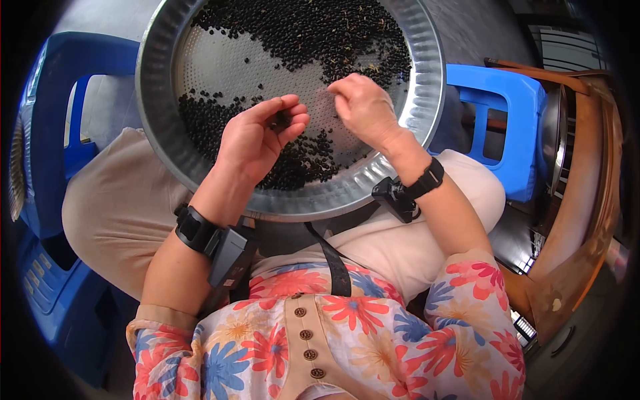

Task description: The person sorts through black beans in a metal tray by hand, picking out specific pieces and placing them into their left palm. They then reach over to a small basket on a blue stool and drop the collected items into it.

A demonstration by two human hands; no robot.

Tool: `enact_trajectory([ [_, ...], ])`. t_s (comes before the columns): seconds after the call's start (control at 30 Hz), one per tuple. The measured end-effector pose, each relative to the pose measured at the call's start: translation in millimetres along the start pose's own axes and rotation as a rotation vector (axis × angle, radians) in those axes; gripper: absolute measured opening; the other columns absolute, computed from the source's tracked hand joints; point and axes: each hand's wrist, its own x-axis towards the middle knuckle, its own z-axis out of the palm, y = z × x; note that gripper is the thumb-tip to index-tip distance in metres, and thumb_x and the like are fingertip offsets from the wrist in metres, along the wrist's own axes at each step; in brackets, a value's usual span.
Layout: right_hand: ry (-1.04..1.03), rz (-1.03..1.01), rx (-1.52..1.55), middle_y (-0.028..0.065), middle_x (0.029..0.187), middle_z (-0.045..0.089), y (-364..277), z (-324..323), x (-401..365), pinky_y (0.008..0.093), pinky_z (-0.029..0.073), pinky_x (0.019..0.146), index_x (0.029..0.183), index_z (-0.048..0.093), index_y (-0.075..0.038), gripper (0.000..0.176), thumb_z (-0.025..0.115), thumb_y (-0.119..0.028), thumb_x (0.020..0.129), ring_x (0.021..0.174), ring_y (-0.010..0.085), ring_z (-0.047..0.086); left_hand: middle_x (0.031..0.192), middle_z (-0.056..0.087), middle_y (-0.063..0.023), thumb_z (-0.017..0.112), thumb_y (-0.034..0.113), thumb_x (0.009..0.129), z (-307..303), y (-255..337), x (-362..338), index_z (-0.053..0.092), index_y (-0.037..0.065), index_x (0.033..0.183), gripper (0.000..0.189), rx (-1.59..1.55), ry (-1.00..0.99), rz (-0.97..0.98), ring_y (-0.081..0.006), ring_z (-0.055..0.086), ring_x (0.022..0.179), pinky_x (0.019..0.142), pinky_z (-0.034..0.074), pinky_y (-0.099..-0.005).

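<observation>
A round metal sieve tray rests on my knees, its perforated floor strewn with small black seeds. My left hand is cupped palm up over the tray's near side and holds a few black seeds against the fingers. My right hand hovers over the middle of the tray, fingers curled and pinched together close to the seeds; what lies between the fingertips cannot be made out. Both wrists carry black strapped devices.
Blue plastic stools stand on the left and on the right. A wooden piece of furniture runs along the right side. The tray covers most of my lap.
</observation>
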Motion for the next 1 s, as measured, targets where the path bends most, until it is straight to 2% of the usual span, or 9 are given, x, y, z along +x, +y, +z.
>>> enact_trajectory([
  [0.07, 0.089, 0.021, -0.028, 0.0104, 0.091, 0.060, 4.7, 0.9, 0.8, 0.0372, 0.046, 0.078, 0.091, 0.062, -0.004, 0.019, 0.054, -0.005, 0.074, 0.088, 0.0274, 0.056, 0.091, 0.059, -0.0169, 0.045, 0.011, 0.090, 1.1, -0.8, 0.2, 0.054, -0.010, 0.100, 0.025, 0.011, 0.016, 0.002, -0.0224, 0.062, 0.078, 0.070, 0.055, -0.0269],
  [0.13, 0.195, -0.144, -0.049, 0.0082, 0.098, 0.058, 3.8, 5.5, 4.3, 0.0362, 0.045, 0.079, 0.094, 0.062, -0.006, 0.021, 0.056, -0.008, 0.074, 0.091, 0.0261, 0.053, 0.092, 0.059, -0.0171, 0.045, 0.011, 0.090, 0.5, -2.6, 1.0, 0.054, -0.010, 0.100, 0.025, 0.014, 0.001, -0.001, -0.0226, 0.062, 0.078, 0.070, 0.055, -0.0269],
  [0.2, 0.187, -0.167, -0.089, 0.0082, 0.103, 0.057, -0.4, 11.8, 6.7, 0.0358, 0.045, 0.079, 0.098, 0.061, -0.006, 0.025, 0.057, -0.008, 0.073, 0.092, 0.0258, 0.052, 0.092, 0.059, -0.0171, 0.045, 0.011, 0.090, 2.4, -4.7, 1.2, 0.054, -0.010, 0.100, 0.025, 0.022, 0.007, -0.005, -0.0226, 0.062, 0.079, 0.070, 0.055, -0.0270],
  [0.3, 0.183, -0.145, -0.189, 0.0075, 0.098, 0.059, -7.3, 11.1, 5.6, 0.0362, 0.045, 0.077, 0.095, 0.062, -0.007, 0.022, 0.057, -0.009, 0.074, 0.090, 0.0257, 0.053, 0.094, 0.059, -0.0172, 0.044, 0.012, 0.091, -1.6, -4.6, 2.7, 0.053, -0.009, 0.103, 0.026, 0.031, 0.002, -0.011, -0.0233, 0.062, 0.082, 0.072, 0.055, -0.0277],
  [0.37, 0.003, -0.116, -0.039, 0.0067, 0.089, 0.061, -10.3, 4.8, -2.4, 0.0364, 0.046, 0.075, 0.089, 0.063, -0.007, 0.016, 0.056, -0.009, 0.074, 0.086, 0.0251, 0.055, 0.096, 0.059, -0.0172, 0.044, 0.012, 0.091, -2.7, -4.3, 3.6, 0.052, -0.009, 0.105, 0.027, 0.027, -0.011, -0.018, -0.0240, 0.062, 0.084, 0.074, 0.055, -0.0282],
  [0.47, 0.013, -0.073, 0.032, 0.0062, 0.081, 0.061, -8.4, 1.7, -12.5, 0.0364, 0.047, 0.073, 0.083, 0.063, -0.008, 0.011, 0.055, -0.010, 0.076, 0.080, 0.0247, 0.056, 0.092, 0.059, -0.0170, 0.045, 0.011, 0.091, -1.4, -3.0, 2.7, 0.054, -0.010, 0.101, 0.025, 0.017, 0.019, -0.010, -0.0227, 0.061, 0.080, 0.071, 0.055, -0.0278],
  [0.5, 0.093, -0.049, 0.012, 0.0062, 0.080, 0.060, -2.7, 3.1, -12.0, 0.0361, 0.047, 0.072, 0.082, 0.064, -0.009, 0.010, 0.056, -0.011, 0.077, 0.079, 0.0245, 0.056, 0.092, 0.059, -0.0171, 0.045, 0.011, 0.091, -1.5, -3.0, 2.8, 0.054, -0.010, 0.101, 0.025, 0.015, 0.016, -0.006, -0.0227, 0.062, 0.080, 0.071, 0.055, -0.0276],
  [0.73, 0.223, 0.030, -0.100, 0.0073, 0.078, 0.060, 16.1, 4.1, 7.6, 0.0355, 0.047, 0.070, 0.088, 0.065, -0.009, 0.014, 0.057, -0.013, 0.078, 0.078, 0.0255, 0.058, 0.091, 0.059, -0.0170, 0.045, 0.011, 0.091, 0.4, -4.8, 2.3, 0.055, -0.009, 0.099, 0.025, 0.024, 0.024, -0.009, -0.0225, 0.062, 0.079, 0.069, 0.055, -0.0270],
  [1.0, 0.109, 0.104, -0.051, 0.0063, 0.077, 0.059, 18.9, 0.1, 4.8, 0.0345, 0.046, 0.068, 0.092, 0.064, -0.011, 0.017, 0.057, -0.014, 0.078, 0.076, 0.0241, 0.058, 0.091, 0.059, -0.0172, 0.045, 0.011, 0.090, -1.6, -4.0, 4.0, 0.055, -0.010, 0.100, 0.025, 0.016, 0.022, -0.013, -0.0227, 0.062, 0.079, 0.069, 0.055, -0.0271],
])
